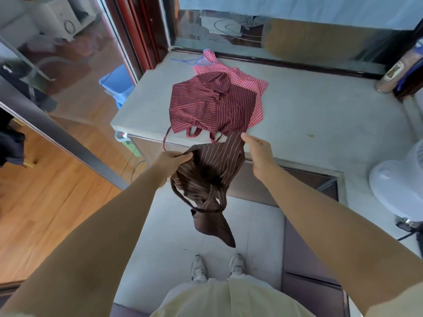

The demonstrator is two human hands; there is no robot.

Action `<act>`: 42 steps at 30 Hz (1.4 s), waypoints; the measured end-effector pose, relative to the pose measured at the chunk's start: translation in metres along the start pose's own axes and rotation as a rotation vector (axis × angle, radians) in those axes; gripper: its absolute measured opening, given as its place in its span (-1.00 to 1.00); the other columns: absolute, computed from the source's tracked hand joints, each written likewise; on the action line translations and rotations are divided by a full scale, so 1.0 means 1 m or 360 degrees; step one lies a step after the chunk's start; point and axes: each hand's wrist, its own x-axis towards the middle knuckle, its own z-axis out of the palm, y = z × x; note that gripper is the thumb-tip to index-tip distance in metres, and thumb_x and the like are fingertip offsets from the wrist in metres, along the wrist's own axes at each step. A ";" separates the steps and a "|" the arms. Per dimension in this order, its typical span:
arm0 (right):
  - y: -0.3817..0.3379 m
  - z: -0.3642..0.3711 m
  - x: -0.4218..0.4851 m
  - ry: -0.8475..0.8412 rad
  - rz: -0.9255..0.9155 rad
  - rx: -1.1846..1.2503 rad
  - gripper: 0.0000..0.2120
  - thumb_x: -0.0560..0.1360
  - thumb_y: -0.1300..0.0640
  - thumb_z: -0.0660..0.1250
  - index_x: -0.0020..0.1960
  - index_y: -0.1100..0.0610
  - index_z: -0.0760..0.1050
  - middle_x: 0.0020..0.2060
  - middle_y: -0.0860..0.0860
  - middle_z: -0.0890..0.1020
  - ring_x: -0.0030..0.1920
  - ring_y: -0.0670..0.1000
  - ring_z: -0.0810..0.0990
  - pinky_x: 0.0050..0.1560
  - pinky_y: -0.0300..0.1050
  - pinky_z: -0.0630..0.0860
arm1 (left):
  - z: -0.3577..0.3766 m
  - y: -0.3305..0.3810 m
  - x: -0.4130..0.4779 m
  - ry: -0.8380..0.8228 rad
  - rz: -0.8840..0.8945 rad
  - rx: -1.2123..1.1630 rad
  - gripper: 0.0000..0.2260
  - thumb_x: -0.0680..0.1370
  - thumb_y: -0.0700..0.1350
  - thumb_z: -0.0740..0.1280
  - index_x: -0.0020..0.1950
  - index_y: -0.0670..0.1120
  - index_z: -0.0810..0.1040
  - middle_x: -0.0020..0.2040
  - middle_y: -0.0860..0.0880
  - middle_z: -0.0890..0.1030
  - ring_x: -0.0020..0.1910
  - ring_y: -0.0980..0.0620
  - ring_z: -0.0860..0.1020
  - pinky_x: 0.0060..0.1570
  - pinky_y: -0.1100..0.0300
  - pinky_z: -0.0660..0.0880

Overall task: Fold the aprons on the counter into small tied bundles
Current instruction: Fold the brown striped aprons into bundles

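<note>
Together, both hands (174,159) (257,148) pinch the brown apron (211,172) aloft.

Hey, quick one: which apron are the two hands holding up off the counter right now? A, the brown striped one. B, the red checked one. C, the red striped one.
A: the left hand and the right hand both grip the brown striped apron in the air, while the red striped apron lies over the red checked apron on the counter.
</note>
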 end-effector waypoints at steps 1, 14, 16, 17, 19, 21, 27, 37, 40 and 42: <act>0.000 0.000 -0.001 0.0027 0.0018 0.0001 -0.72 0.56 0.13 0.28 0.16 0.29 0.55 -0.03 0.06 0.66 0.09 -0.01 0.58 0.19 -0.10 0.32 | 0.000 0.000 -0.002 -0.0072 -0.0013 0.0030 -0.83 0.54 -0.02 0.39 -0.08 -0.12 0.61 -0.17 -0.06 0.66 -0.22 0.00 0.62 -0.26 0.26 0.48; 0.000 -0.020 -0.005 -0.0757 0.0304 -0.1386 -0.79 0.51 0.29 0.37 0.12 0.34 0.56 -0.17 0.15 0.62 -0.44 -0.09 0.37 -0.45 -0.28 0.33 | 0.007 -0.006 0.017 -0.0140 0.0265 0.0690 -0.66 0.58 0.02 0.33 -0.26 -0.20 0.49 -0.49 -0.03 0.28 -0.51 0.05 0.22 -0.38 0.18 0.19; -0.013 -0.019 -0.011 -0.1001 0.0377 -0.1291 -0.80 0.57 0.21 0.31 0.09 0.35 0.56 -0.20 0.08 0.66 -0.50 -0.14 0.28 -0.51 -0.33 0.21 | 0.007 -0.011 0.022 -0.0126 0.0285 0.0782 -0.66 0.61 0.02 0.29 -0.25 -0.17 0.41 -0.47 -0.03 0.29 -0.50 0.03 0.23 -0.35 0.16 0.20; -0.019 -0.018 -0.013 -0.1044 0.0366 -0.1155 -0.78 0.58 0.17 0.31 0.09 0.33 0.56 -0.23 0.05 0.65 -0.52 -0.15 0.26 -0.53 -0.33 0.17 | 0.008 -0.013 0.022 -0.0145 0.0270 0.0808 -0.67 0.62 0.02 0.25 -0.23 -0.18 0.42 -0.45 -0.04 0.31 -0.48 0.02 0.25 -0.34 0.16 0.21; -0.032 -0.015 -0.015 -0.1081 0.0316 -0.0893 -0.72 0.57 0.09 0.33 0.17 0.28 0.55 -0.27 0.02 0.61 -0.55 -0.16 0.21 -0.53 -0.30 0.10 | 0.013 -0.018 0.022 -0.0186 0.0229 0.0758 -0.67 0.66 0.00 0.18 -0.07 -0.26 0.50 -0.37 -0.08 0.40 -0.42 0.01 0.33 -0.30 0.15 0.27; -0.043 -0.013 -0.015 -0.1100 0.0250 -0.0722 -0.64 0.56 0.07 0.33 0.28 0.24 0.52 -0.29 0.00 0.58 -0.56 -0.15 0.18 -0.51 -0.25 0.04 | 0.023 -0.018 0.015 -0.0197 0.0213 0.0655 -0.67 0.67 -0.02 0.13 0.06 -0.27 0.51 -0.22 -0.15 0.48 -0.28 -0.02 0.42 -0.21 0.14 0.32; -0.055 -0.009 -0.012 -0.0749 -0.0035 -0.0583 -0.77 0.59 0.29 0.13 0.05 0.17 0.57 -0.51 -0.06 0.32 -0.51 -0.09 0.16 -0.51 -0.22 0.10 | 0.060 -0.007 -0.012 -0.0787 -0.0062 0.0278 -0.37 0.57 0.38 0.03 0.13 -0.15 0.51 0.07 -0.15 0.66 0.00 -0.06 0.63 0.05 0.10 0.51; -0.017 -0.032 -0.008 -0.0221 -0.0073 -0.1339 -0.35 0.52 -0.02 0.37 0.48 0.21 0.21 0.36 0.18 0.38 0.35 0.14 0.40 0.31 0.03 0.38 | 0.061 0.003 -0.019 -0.0429 -0.0043 0.0090 -0.89 0.57 -0.09 0.28 -0.07 -0.13 0.50 -0.15 -0.13 0.59 -0.12 -0.10 0.54 -0.07 0.04 0.49; 0.002 -0.039 -0.017 -0.0865 0.0419 -0.1353 -0.15 0.35 -0.42 0.34 0.46 0.06 0.35 0.37 0.08 0.46 0.29 0.06 0.47 0.36 0.06 0.35 | 0.057 0.008 -0.018 -0.0322 -0.0097 -0.0176 -0.87 0.56 -0.11 0.29 -0.01 -0.17 0.52 -0.19 -0.12 0.65 -0.17 -0.11 0.60 -0.15 0.11 0.52; 0.018 -0.040 -0.018 -0.1146 0.0390 -0.1323 -0.26 0.34 -0.37 0.41 0.39 -0.01 0.45 0.30 -0.04 0.55 0.29 0.00 0.50 0.40 0.05 0.31 | 0.054 0.009 -0.015 -0.0322 -0.0129 -0.0302 -0.79 0.54 -0.06 0.36 0.06 -0.18 0.54 -0.15 -0.14 0.68 -0.14 -0.12 0.64 -0.08 0.06 0.57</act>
